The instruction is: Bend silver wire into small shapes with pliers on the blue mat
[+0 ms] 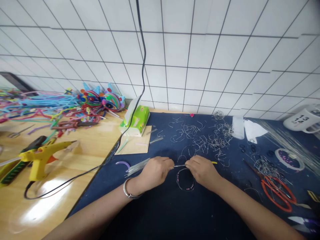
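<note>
My left hand, with a silver bangle on the wrist, pinches one end of a short silvery wire. The other end is pinched in the closed fingers of my right hand, so the wire spans the gap between them. Just below hangs or lies a thin wire ring with small pink beads, close to my right fingers; whether it joins the held wire I cannot tell. A yellow tip pokes out behind my right hand, the rest hidden. Beside my left hand lie a bundle of straight wires and a purple curved piece.
Curled wire scraps cover the back of the dark mat. Orange-handled scissors and a white dish of beads lie right. Left are a yellow glue gun, its black cord, a tissue pack and colourful pipe cleaners.
</note>
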Action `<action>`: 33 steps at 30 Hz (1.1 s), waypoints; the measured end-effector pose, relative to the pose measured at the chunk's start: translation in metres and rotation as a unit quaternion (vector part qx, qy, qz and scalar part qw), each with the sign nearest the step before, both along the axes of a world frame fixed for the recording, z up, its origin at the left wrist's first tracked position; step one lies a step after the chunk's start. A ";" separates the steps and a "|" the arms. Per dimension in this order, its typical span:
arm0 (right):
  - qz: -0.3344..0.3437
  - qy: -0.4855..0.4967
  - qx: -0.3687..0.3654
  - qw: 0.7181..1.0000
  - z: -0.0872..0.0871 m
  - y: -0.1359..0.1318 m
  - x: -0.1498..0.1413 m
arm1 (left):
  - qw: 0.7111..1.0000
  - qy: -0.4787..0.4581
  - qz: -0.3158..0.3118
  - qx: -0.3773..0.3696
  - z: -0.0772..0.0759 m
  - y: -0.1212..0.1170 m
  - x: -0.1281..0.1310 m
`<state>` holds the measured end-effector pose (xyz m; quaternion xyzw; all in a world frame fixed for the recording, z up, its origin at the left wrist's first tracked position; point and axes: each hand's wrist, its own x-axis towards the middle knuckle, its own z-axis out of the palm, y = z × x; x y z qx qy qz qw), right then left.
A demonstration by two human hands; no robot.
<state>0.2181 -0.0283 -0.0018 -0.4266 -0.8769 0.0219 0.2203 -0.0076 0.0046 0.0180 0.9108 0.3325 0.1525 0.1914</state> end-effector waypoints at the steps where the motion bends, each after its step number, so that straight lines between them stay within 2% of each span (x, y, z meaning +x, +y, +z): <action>1: -0.001 0.002 -0.003 1.000 0.000 0.000 0.000 | 1.000 0.001 0.000 -0.003 0.000 0.000 0.000; 10: 0.022 -0.008 -0.002 1.000 0.000 -0.011 -0.002 | 0.999 0.040 -0.028 0.019 0.001 -0.002 -0.001; 19: 0.044 -0.036 0.017 0.998 0.005 -0.017 -0.006 | 0.998 -0.023 -0.055 0.017 0.012 -0.012 0.003; 24: 0.049 -0.050 0.007 0.998 0.008 -0.020 -0.007 | 0.998 -0.024 -0.062 0.021 0.008 -0.018 0.005; 28: 0.053 -0.060 -0.008 0.997 0.011 -0.018 -0.007 | 0.999 0.000 -0.050 -0.005 0.004 -0.019 0.004; 33: 0.035 -0.057 -0.071 0.995 0.014 -0.014 -0.012 | 0.997 -0.015 -0.022 -0.077 -0.001 -0.016 0.002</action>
